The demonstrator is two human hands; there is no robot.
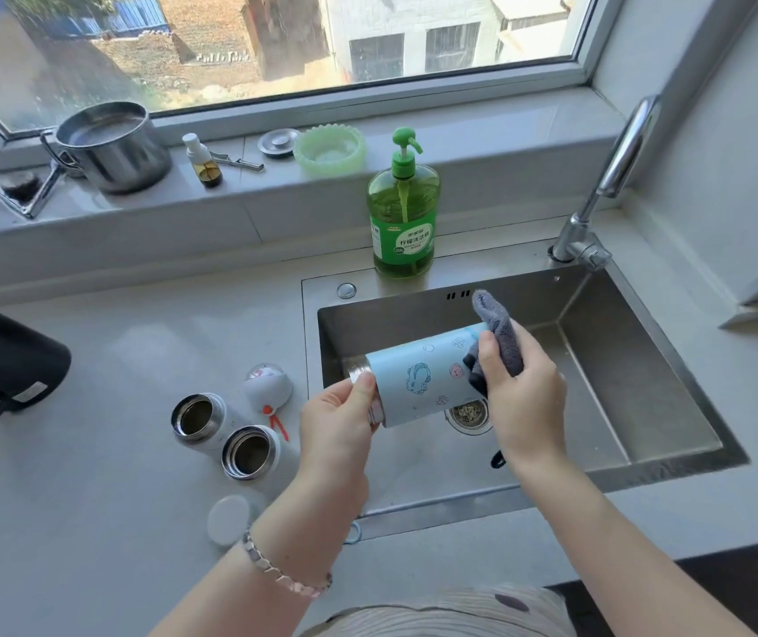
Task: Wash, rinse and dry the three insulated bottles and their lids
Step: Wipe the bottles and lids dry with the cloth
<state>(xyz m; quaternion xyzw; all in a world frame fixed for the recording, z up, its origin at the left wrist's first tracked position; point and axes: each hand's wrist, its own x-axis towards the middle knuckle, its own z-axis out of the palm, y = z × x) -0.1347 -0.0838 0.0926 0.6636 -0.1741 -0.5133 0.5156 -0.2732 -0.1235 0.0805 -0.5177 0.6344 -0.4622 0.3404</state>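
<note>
The left hand [335,420] closes its grip round the steel neck of a pale-blue cartoon-printed insulated bottle [418,379], held sideways over the steel sink [643,360]; the right hand's [524,397] grip pinches a grey cloth [501,342] against the bottle's far end.

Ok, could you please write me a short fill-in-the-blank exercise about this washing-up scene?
The left hand holds the blue bottle above the ____.
The right hand holds a grey ____ against its base end.
____ white bottles stand open on the counter.
The soap dispenser's colour is ____.
Missing: sink; cloth; two; green.
</note>
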